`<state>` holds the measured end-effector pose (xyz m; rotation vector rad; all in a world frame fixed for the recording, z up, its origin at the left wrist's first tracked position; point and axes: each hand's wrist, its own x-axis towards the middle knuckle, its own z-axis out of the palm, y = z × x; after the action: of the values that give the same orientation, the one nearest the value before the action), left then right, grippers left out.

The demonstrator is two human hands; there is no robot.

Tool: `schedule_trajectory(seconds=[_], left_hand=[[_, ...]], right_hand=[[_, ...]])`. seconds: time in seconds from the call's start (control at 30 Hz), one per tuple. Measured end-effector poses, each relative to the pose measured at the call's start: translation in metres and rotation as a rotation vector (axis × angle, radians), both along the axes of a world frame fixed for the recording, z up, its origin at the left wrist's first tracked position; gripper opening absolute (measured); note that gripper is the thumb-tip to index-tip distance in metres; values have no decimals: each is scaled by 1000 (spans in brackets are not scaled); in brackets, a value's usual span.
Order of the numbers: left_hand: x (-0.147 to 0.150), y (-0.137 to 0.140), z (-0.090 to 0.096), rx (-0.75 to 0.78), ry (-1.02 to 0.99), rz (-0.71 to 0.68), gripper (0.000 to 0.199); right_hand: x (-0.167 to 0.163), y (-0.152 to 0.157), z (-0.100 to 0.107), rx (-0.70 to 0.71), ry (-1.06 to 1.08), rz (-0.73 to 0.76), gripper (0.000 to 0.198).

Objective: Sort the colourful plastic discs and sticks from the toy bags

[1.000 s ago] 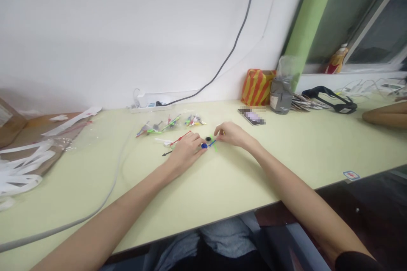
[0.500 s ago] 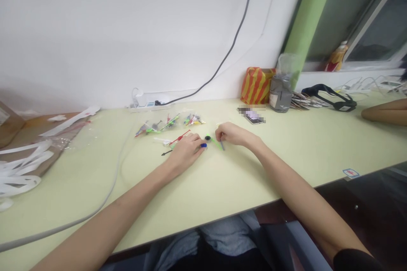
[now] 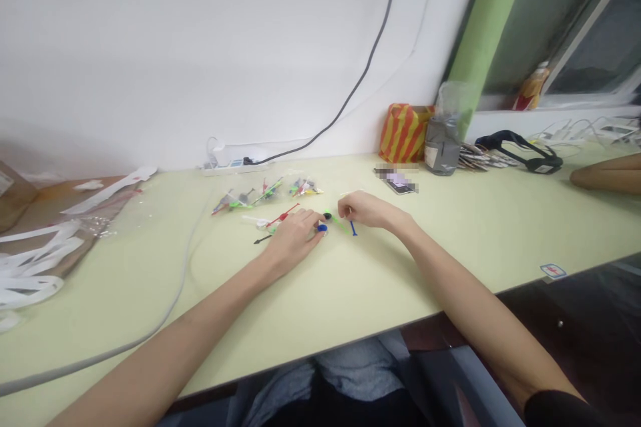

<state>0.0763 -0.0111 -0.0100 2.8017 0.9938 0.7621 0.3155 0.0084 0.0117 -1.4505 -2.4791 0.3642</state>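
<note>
Surface (image 3: 350, 300) smooth, faint sheen. Blue stick (image 3: 353, 228) looks plastic. Small bags (image 3: 269, 190) clear, shiny plastic film. Wall (image 3: 150, 47) smooth, matt.

A long table (image 3: 451, 233) and another person's arm (image 3: 611, 175) suggest a shared workroom.

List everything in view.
Blue disc: 1, blue, left fingertips
Blue stick: 1, blue, right fingertips
Black disc: 1, black, between hands
Loose pieces: several, mixed, near hands
Bagged parts: several, mixed, behind hands
Phone: 1, dark, right rear
Striped bag: 1, red-yellow, wall
Strap: 1, black, right
Cables: several, black, white, wall, table
Strips: several, white, left
Table: 1, pale green, below
Co-worker's arm: 1, bare, right
Left hand: 1, bare, centre
Right hand: 1, bare, centre
</note>
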Motion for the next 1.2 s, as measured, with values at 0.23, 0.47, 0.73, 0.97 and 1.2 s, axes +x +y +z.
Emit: schedule_trajectory(seconds=[0.23, 0.47, 0.73, 0.97, 1.2], left_hand=[[6, 0, 0, -5, -2, 43, 7], [6, 1, -1, -33, -5, -1, 9], [11, -1, 2, 7, -11, -40, 29], [16, 8, -4, 8, 38, -16, 32], [17, 15, -6, -38, -16, -22, 20]], right_hand=[[4, 3, 0, -28, -55, -49, 24], [7, 1, 4, -55, -29, -73, 22], [-10, -1, 2, 46, 12, -22, 21], [-15, 1, -4, 57, -16, -27, 19], [-14, -2, -2, 19, 7, -19, 24]])
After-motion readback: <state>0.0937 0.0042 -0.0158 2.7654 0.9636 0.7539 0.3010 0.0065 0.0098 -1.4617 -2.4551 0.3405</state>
